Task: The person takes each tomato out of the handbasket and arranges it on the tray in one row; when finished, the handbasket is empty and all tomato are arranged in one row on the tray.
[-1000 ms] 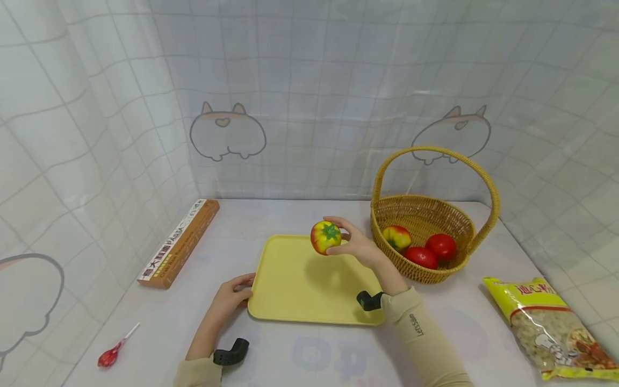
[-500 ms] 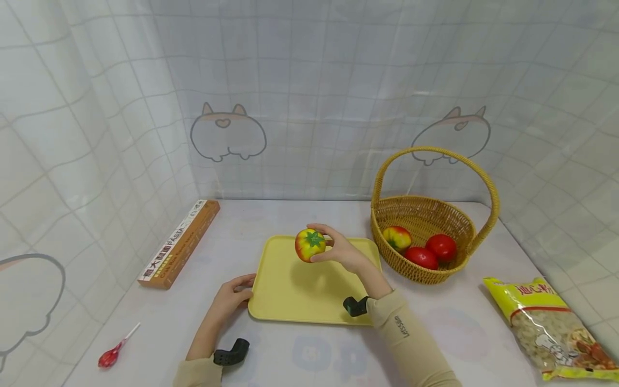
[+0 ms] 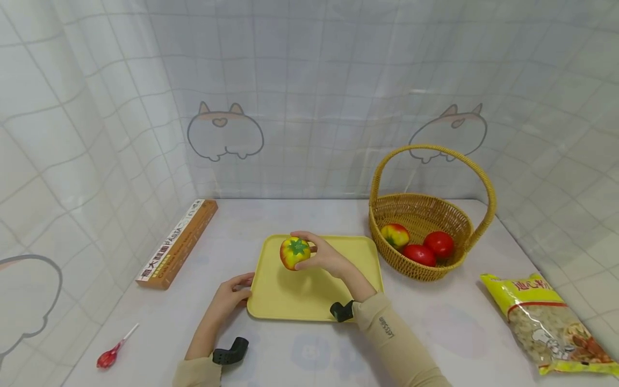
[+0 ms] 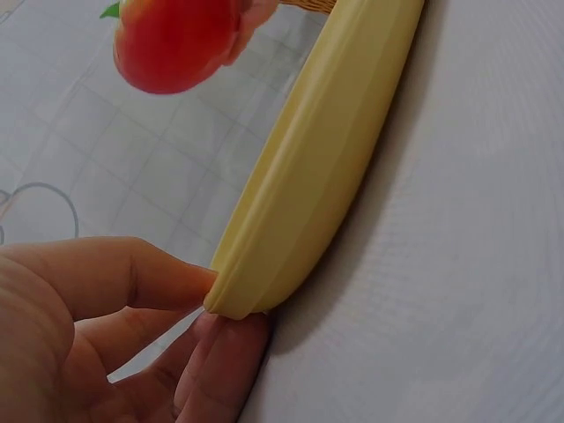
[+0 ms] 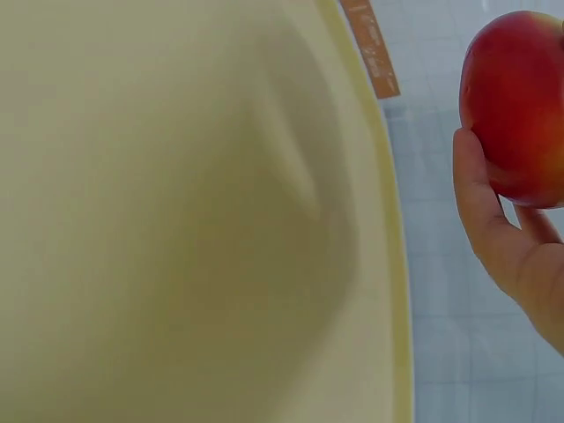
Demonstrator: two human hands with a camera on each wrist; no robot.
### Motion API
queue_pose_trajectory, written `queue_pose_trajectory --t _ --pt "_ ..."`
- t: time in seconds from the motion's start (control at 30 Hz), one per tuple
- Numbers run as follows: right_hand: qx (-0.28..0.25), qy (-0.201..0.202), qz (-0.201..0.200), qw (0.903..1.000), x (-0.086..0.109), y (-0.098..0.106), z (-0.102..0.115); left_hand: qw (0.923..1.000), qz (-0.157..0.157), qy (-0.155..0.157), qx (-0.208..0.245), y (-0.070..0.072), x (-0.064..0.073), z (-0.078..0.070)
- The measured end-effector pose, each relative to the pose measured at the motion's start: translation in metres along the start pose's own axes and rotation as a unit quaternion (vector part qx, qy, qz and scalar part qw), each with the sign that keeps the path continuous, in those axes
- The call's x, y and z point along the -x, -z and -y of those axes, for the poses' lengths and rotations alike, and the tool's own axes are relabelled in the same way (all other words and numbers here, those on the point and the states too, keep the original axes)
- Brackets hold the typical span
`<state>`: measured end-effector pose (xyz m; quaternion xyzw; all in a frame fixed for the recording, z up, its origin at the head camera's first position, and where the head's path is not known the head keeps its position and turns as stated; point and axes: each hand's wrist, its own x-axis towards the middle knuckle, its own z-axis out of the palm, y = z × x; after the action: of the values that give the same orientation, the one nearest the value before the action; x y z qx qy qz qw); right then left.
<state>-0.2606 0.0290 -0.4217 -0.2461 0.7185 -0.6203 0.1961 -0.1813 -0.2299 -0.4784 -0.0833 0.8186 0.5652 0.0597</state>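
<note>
In the head view my right hand (image 3: 325,258) holds a red-and-yellow tomato (image 3: 293,255) with a green star-shaped top. The tomato hangs above the left half of a yellow tray (image 3: 290,301), apart from its surface. Thumb and fingers curl round the tomato's right side; the right wrist view shows the tomato (image 5: 515,106) at its right edge, beyond the tray's rim (image 5: 397,264). At the tray's left side my left hand (image 3: 228,300) pinches the rim. Up close in the left wrist view, fingers of that hand (image 4: 106,291) lie above and below the tray corner (image 4: 256,282).
Right of the tray stands a wicker basket (image 3: 420,273) with a tall handle, holding several red or red-and-yellow tomatoes. A pasta box (image 3: 179,244) lies at the back left, a red lollipop (image 3: 108,356) at the front left. A food bag (image 3: 551,328) lies far right.
My right hand has carried the tomato left and a little towards me, from over the tray's back right to over its left half. My left hand stays at the rim.
</note>
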Motion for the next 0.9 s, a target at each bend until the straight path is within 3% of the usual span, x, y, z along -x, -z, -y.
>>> queue_pose_trajectory --t 0.9 --pt "0.027 -0.046 0.015 0.9984 -0.024 -0.043 -0.012 1.0000 0.003 0.006 -0.007 0.000 0.001 -0.002"
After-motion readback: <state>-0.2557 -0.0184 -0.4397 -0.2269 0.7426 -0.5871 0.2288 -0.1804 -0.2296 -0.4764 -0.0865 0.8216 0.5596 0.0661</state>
